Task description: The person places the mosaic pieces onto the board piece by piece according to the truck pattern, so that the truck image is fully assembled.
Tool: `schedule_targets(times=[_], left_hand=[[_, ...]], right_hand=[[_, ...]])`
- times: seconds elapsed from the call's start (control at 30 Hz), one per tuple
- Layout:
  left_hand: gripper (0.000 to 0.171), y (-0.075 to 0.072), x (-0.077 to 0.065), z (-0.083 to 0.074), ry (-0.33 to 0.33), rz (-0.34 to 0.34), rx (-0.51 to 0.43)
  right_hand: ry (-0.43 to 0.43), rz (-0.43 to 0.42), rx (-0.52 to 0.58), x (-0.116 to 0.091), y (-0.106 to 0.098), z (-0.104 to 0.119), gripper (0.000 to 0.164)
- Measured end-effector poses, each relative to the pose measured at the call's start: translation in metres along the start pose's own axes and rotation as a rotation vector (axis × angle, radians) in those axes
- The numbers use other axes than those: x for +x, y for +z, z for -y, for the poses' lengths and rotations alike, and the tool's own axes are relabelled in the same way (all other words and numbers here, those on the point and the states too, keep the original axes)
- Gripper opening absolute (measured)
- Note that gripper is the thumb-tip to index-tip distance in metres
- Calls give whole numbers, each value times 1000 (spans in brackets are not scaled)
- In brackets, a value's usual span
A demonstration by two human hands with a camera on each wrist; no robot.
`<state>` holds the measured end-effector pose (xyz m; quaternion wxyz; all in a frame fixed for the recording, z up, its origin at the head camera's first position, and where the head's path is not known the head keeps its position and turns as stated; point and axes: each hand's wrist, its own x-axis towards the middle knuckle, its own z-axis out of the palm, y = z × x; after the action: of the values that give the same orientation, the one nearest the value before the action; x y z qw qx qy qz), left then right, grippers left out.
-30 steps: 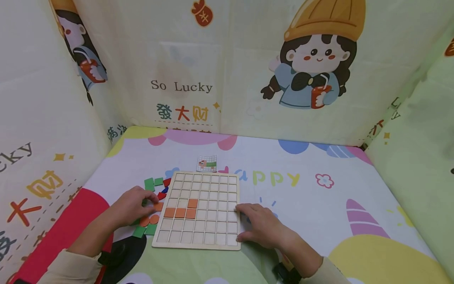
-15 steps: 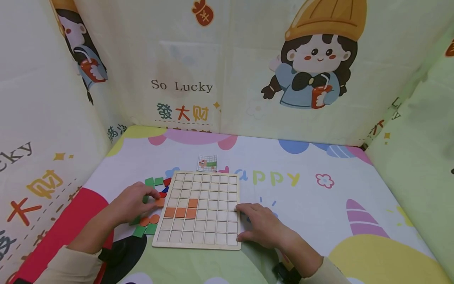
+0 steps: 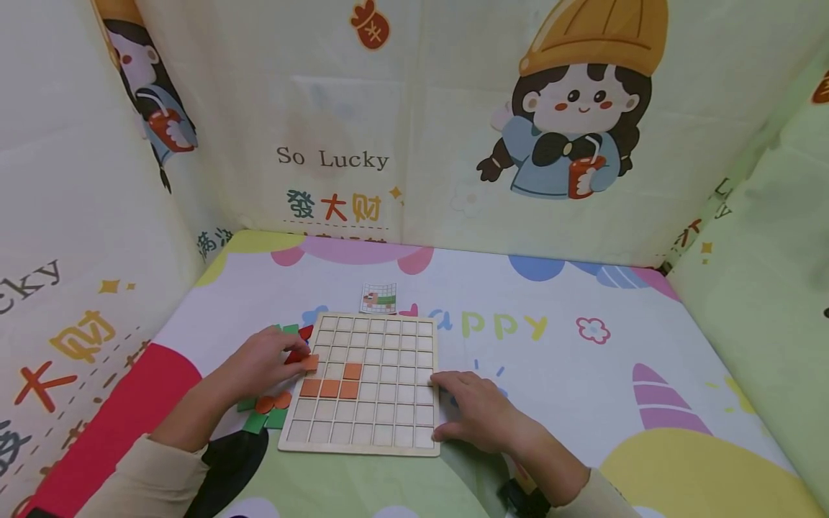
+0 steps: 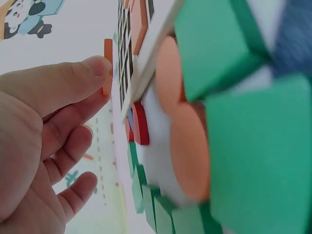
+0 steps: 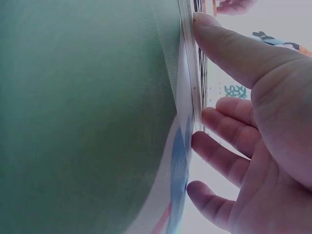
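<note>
We see that the left hand (image 3: 262,365), pinching an orange tile (image 3: 312,362), has carried it from beside the grid board (image 3: 388,414) to its left edge, while the right hand (image 3: 482,411) stays spread at the right edge.

Grid board (image 3: 388,414) flat on worktop (image 3: 550,388), lower centre of frame. Card (image 3: 378,298) just behind it. Row of three tiles (image 3: 329,388) in board's left cells, fourth tile (image 3: 352,371) behind the row's right end. Loose tiles (image 3: 276,419) left of board. Left hand (image 3: 259,363) above those, held tile (image 3: 311,362) at board's left edge. Right hand (image 3: 479,410) touching right edge.
</note>
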<state>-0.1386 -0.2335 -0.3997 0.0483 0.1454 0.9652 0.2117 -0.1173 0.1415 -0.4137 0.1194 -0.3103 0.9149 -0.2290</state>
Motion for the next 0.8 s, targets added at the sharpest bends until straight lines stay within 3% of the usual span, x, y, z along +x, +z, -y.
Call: schedule_targets(times=[0.43, 0.8], left_hand=[[20, 13, 22, -15, -58, 41, -65], [14, 21, 33, -25, -34, 44, -48]], right_hand=[[17, 0, -1, 0, 1, 0, 74], [1, -5, -12, 1, 1, -1, 74]])
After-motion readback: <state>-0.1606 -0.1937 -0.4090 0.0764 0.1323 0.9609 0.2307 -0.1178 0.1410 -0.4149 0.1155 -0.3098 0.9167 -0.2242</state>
